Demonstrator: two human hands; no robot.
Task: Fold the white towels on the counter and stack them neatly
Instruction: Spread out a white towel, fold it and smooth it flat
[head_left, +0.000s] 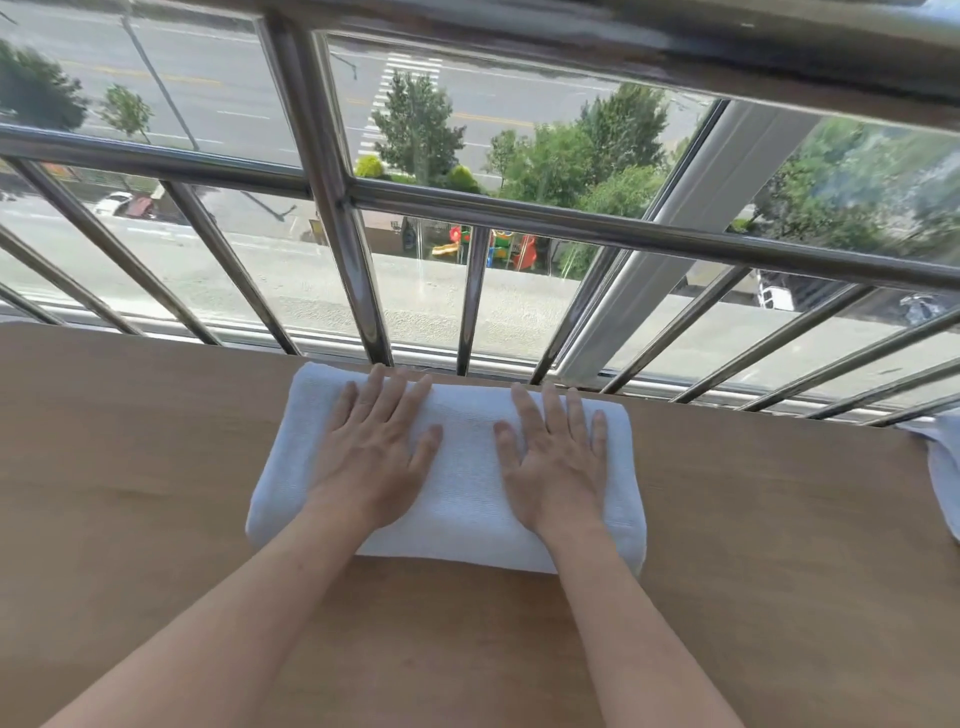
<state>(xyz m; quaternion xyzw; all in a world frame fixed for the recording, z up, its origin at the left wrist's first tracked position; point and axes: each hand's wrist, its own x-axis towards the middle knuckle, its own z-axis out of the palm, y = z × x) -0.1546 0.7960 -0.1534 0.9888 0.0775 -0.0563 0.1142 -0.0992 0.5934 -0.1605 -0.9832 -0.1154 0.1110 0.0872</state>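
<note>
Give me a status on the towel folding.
Done: the folded towel lies on the far side of the counter. In hand: the left hand and right hand lie flat on it, apparently smoothing it. Left: a second towel at the right edge looks unfolded, and nothing is stacked yet.

steel window bars (328, 171) | trees (415, 124) beyond glass | playground (511, 249) below | white car (111, 202)
</note>
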